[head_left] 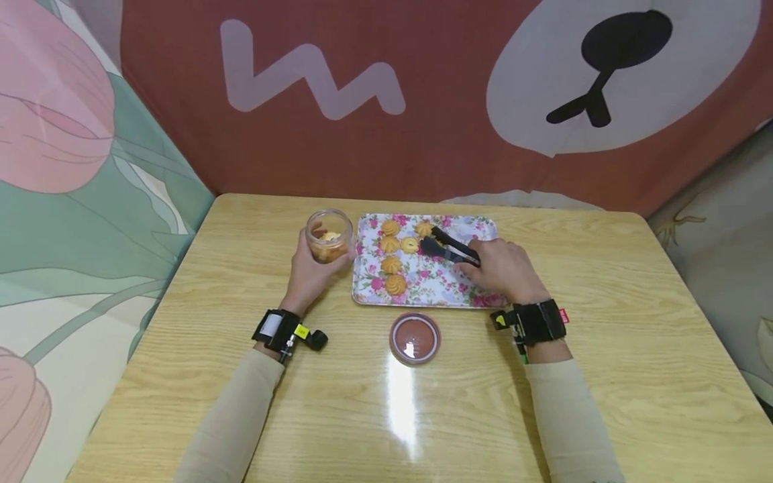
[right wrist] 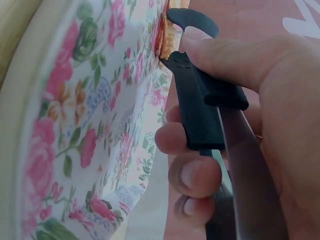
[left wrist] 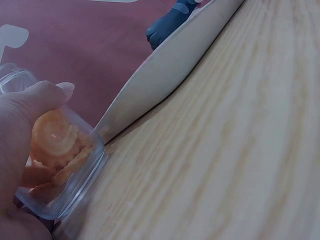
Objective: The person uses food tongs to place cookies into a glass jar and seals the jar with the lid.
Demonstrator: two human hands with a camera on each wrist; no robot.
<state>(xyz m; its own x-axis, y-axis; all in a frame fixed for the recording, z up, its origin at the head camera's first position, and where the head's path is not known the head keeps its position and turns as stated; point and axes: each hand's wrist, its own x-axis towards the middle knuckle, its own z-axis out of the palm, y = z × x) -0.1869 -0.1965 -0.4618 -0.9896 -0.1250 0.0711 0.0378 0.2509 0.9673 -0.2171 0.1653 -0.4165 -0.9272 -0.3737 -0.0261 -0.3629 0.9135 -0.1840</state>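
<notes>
My left hand grips a clear jar at the left side of the flowered tray. Piped butter cookies lie inside the jar, as the left wrist view shows. Black-tipped tongs are held in my right hand, low over the tray. Their tips lie around a cookie in the right wrist view; whether they squeeze it I cannot tell. Several more cookies sit on the tray's left half, roughly in a column.
A round brownish lid lies on the wooden table in front of the tray. Behind the table's far edge hangs a reddish-brown printed cloth. Patterned cloths also stand at both sides.
</notes>
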